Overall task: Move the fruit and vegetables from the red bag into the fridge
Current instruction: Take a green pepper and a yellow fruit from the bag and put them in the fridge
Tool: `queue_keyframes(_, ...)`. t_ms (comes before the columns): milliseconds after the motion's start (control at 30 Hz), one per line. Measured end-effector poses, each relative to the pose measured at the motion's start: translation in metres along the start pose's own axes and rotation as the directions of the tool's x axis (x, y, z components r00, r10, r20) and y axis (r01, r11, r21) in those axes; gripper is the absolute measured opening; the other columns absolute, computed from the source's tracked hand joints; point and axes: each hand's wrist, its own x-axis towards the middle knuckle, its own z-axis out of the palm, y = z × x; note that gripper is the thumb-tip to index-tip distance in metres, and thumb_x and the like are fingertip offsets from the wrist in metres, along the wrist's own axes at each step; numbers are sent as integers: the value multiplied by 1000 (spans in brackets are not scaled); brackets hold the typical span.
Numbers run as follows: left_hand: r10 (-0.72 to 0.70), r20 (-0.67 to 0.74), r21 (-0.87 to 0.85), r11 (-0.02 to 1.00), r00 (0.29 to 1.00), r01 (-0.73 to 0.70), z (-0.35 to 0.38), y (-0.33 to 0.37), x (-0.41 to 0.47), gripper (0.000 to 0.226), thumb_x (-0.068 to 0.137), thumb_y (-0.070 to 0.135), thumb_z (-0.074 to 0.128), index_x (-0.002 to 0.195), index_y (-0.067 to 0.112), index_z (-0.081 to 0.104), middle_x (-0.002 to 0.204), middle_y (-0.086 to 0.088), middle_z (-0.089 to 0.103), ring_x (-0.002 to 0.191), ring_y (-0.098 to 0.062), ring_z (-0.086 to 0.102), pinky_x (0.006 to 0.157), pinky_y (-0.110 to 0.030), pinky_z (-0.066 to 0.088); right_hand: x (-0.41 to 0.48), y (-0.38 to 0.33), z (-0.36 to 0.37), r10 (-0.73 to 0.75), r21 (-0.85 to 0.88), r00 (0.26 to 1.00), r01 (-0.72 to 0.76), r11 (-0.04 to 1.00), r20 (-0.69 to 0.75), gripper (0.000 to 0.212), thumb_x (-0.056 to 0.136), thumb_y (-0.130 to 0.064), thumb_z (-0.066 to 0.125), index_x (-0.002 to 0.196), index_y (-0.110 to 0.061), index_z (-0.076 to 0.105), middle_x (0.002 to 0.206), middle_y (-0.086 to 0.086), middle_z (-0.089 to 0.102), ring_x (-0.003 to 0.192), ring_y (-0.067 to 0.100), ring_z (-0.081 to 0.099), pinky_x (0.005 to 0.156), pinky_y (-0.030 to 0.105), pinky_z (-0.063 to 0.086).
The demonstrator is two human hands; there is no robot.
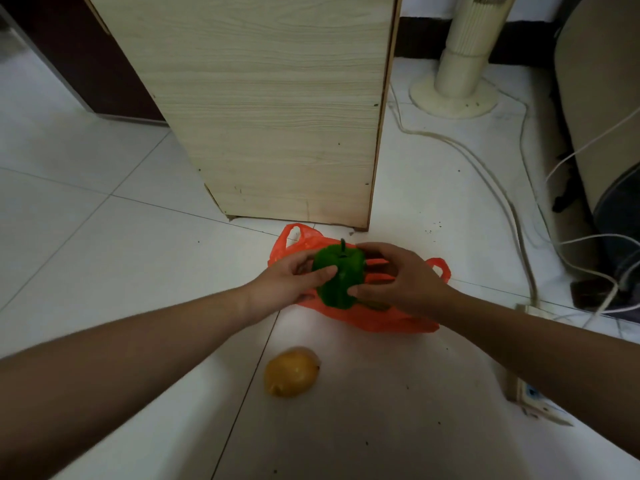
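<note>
A green bell pepper [338, 276] with a dark stem is held just above the red plastic bag [381, 318], which lies flat on the white tiled floor. My left hand [291, 282] grips the pepper's left side, thumb across its front. My right hand [398, 278] grips its right side, fingers curled over the top and thumb below. Something orange shows inside the bag behind my right fingers. A yellow lemon [291, 372] lies on the floor in front of the bag. No fridge is visible.
A light wooden cabinet [277, 109] stands right behind the bag. A cream tower fan [460, 64] stands at the back right, with cables [512, 209] trailing across the floor to a power strip [533, 403] on the right. Bare tiles [104, 202] stretch to the left.
</note>
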Motion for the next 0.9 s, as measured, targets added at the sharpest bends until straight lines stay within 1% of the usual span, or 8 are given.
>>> queue_keyframes(67, -32, -31, 69, 997, 999, 34, -16, 3, -16, 38, 82, 33, 65, 119, 29, 54, 113, 6, 63, 98, -11, 66, 75, -21, 55, -5, -2, 7, -34, -105, 999, 35, 994, 19, 72, 70, -32, 79, 133, -28, 44, 125, -11, 52, 109, 5, 51, 90, 24, 47)
queue_keyframes(167, -72, -207, 147, 984, 976, 103, -47, -9, -40, 59, 70, 49, 73, 122, 30, 53, 115, 5, 58, 104, -13, 61, 80, -26, 55, -14, -4, 26, -64, -310, 990, 100, 945, 124, 67, 74, -38, 74, 134, -28, 43, 129, -11, 48, 113, 6, 47, 92, 21, 42)
queue_keyframes(333, -210, -437, -76, 978, 875, 196, -59, -67, -74, 44, 81, 35, 68, 121, 25, 52, 119, -6, 56, 105, -19, 58, 74, -25, 53, -16, 6, 72, -22, -442, 936, 186, 877, 350, 58, 81, -40, 68, 132, -29, 44, 133, -6, 49, 116, 9, 48, 95, 27, 46)
queue_keyframes(433, -307, -398, -128, 952, 864, 279, -54, -95, -89, 45, 82, 33, 67, 122, 21, 52, 117, -6, 58, 103, -19, 60, 74, -26, 54, -11, 11, 102, -59, -458, 862, 324, 828, 503, 36, 86, -37, 63, 116, -17, 60, 116, 4, 61, 105, 19, 59, 89, 35, 49)
queue_keyframes(567, -355, -373, -157, 935, 857, 319, -54, -111, -98, 43, 83, 32, 66, 122, 21, 53, 116, -5, 57, 102, -18, 61, 73, -25, 55, -6, 25, 143, 56, -627, 812, 403, 667, 581, 72, 84, -36, 65, 144, -17, 30, 148, 7, 30, 131, 27, 33, 105, 37, 33)
queue_keyframes(633, -354, -361, -139, 935, 863, 326, -56, -112, -97, 41, 84, 34, 65, 121, 23, 52, 116, -3, 57, 102, -17, 61, 73, -24, 55, 0, 30, 156, 66, -662, 815, 417, 624, 575, 77, 82, -33, 67, 145, -18, 26, 147, 8, 28, 129, 30, 34, 102, 41, 38)
queue_keyframes(767, -353, -350, -113, 936, 868, 335, -60, -113, -92, 49, 80, 40, 70, 122, 24, 52, 116, -3, 57, 104, -19, 60, 79, -28, 55, 7, 41, 154, 53, -670, 851, 372, 642, 523, 71, 81, -30, 65, 141, -19, 31, 137, 9, 37, 118, 29, 44, 93, 39, 45)
queue_keyframes(900, -339, -359, -111, 941, 870, 321, -62, -104, -83, 44, 85, 36, 64, 124, 23, 50, 118, -6, 56, 105, -19, 59, 74, -24, 53, -1, 35, 124, 63, -639, 863, 320, 700, 501, 91, 77, -38, 68, 148, -27, 12, 144, 3, 29, 124, 25, 42, 100, 37, 40)
